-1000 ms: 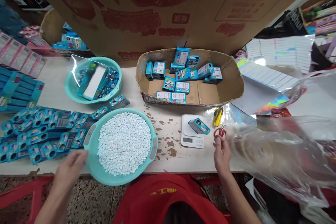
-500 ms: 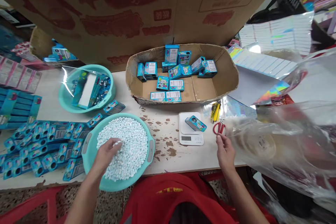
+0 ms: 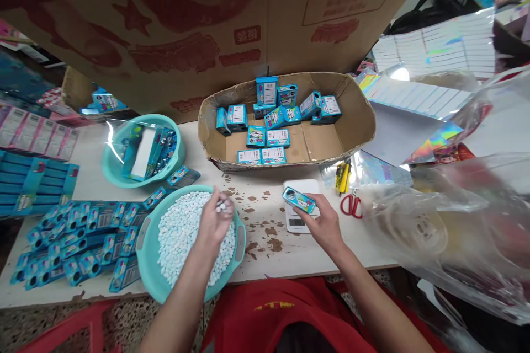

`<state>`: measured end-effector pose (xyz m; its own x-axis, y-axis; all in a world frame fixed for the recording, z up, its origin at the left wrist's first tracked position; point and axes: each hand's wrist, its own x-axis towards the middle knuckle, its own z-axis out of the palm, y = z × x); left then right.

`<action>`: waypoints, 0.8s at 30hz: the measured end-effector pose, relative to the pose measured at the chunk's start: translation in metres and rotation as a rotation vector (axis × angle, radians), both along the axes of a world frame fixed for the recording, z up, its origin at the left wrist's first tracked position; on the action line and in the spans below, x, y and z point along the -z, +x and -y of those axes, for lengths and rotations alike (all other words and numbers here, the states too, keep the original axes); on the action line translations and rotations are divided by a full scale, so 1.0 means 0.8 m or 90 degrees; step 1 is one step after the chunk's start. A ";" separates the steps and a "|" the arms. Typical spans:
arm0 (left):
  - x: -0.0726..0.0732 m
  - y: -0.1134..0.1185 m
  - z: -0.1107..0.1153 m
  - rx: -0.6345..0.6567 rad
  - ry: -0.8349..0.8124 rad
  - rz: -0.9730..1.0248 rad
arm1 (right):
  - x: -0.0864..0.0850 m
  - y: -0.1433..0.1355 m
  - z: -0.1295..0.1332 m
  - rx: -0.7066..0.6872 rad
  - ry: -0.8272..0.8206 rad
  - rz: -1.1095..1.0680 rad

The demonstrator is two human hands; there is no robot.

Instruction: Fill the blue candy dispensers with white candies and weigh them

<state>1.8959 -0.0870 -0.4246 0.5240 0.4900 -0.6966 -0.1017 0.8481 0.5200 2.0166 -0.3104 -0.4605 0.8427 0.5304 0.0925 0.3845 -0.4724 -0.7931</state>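
Note:
My left hand (image 3: pixel 215 219) is closed round a few small white candies (image 3: pixel 222 207), over the right side of a turquoise basin (image 3: pixel 146 265) filled with pale blue and white candies (image 3: pixel 178 237). My right hand (image 3: pixel 325 223) grips a small blue candy box (image 3: pixel 298 200) by its near right edge. This box is over a white digital scale (image 3: pixel 305 185); whether it touches the scale I cannot tell. A dark round hole shows at the box's left end.
Rows of blue boxes (image 3: pixel 89 237) lie left of the basin. A cut-down carton (image 3: pixel 314 146) behind holds several blue boxes. Another turquoise basin (image 3: pixel 181 154) holds packaging. Red-handled scissors (image 3: pixel 351 206), a yellow cutter (image 3: pixel 343 177) and clear plastic bags (image 3: pixel 414 231) lie to the right.
My left hand has moved right, from the candies toward the basin's right side, with candies in it. My right hand has come left from beside the scissors and taken hold of the box.

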 end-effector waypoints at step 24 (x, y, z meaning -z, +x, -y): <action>0.005 0.081 0.100 0.094 0.470 0.157 | -0.032 -0.022 -0.041 -0.057 -0.041 -0.033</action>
